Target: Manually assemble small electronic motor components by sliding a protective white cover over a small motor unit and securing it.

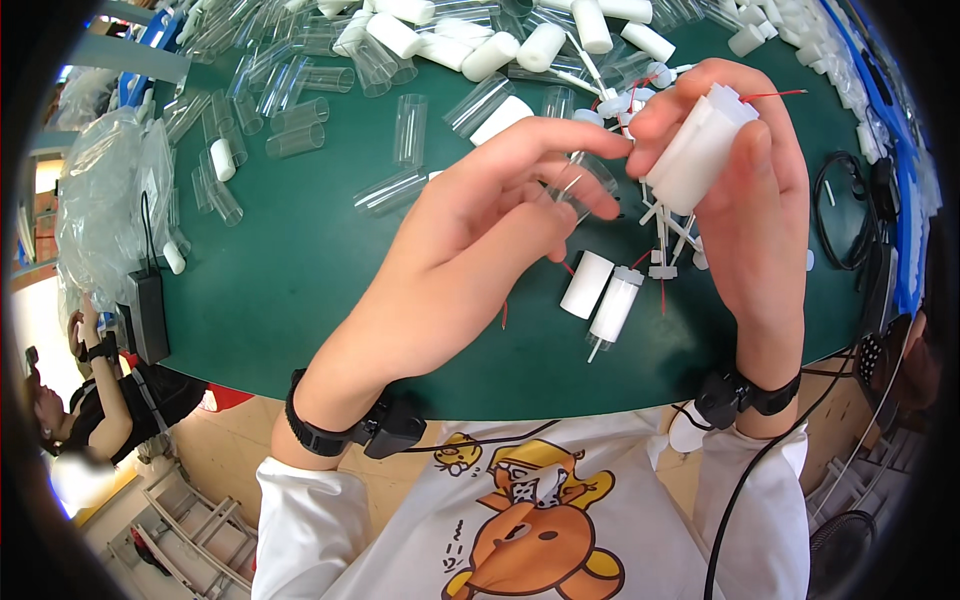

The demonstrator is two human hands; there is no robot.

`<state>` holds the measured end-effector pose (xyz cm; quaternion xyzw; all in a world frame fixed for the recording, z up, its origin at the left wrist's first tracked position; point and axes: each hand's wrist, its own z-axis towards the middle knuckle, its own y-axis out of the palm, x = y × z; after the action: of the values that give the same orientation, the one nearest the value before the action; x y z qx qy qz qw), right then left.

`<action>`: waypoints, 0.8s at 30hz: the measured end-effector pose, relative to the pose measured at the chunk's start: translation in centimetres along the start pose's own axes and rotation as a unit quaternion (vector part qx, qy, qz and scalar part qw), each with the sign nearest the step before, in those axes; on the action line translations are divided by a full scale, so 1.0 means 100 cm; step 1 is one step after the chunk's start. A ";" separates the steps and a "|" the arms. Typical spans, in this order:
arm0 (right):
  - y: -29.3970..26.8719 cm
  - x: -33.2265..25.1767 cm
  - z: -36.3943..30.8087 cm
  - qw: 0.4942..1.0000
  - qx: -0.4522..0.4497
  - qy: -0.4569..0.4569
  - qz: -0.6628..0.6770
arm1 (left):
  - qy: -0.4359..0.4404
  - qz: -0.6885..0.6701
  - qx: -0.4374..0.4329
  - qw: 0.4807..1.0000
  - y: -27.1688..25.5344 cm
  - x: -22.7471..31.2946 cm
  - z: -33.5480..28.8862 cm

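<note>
My right hand [765,190] is raised at the right, its fingers wrapped round a white foam-like cylinder [695,155] with a notched upper end. A thin red wire [778,94] sticks out from that end. Left of it, my left hand [465,215] has its thumb and fingers curled about a short clear tube [590,178], partly hidden by the fingers; a thin pale stick shows there. Below the hands lie a white cylinder [587,284] and a clear tube with a white filling, grey cap and stick [615,308]. Small grey-capped white sticks [662,262] with red wires lie beside them.
Loose clear tubes [410,130] and white cylinders [490,55] are heaped along the far side of the green table [270,320]. Plastic bags [110,200] and a black box [147,315] are at the left edge, a coiled black cable [845,210] at the right. Another person [100,410] is at far left.
</note>
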<state>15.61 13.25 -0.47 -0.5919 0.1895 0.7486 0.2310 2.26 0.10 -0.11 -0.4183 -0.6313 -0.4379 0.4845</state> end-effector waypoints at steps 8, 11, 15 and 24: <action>-0.011 -0.003 -0.002 0.999 -0.041 -0.010 -0.014 | -0.029 -0.004 -0.022 0.999 -0.005 0.000 0.000; -0.005 -0.003 -0.003 0.999 -0.008 -0.028 0.034 | -0.031 0.015 -0.033 0.999 -0.005 0.003 -0.003; -0.003 0.000 -0.001 0.997 0.008 -0.073 0.009 | -0.009 0.024 -0.012 1.000 -0.003 0.000 -0.006; -0.004 0.003 0.000 0.992 -0.052 -0.110 -0.029 | 0.014 0.057 -0.024 0.998 -0.005 -0.005 -0.004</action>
<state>15.77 13.58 -0.72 -0.5224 0.1060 0.8110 0.2412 1.99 -0.42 -0.57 -0.4585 -0.5890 -0.4303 0.5076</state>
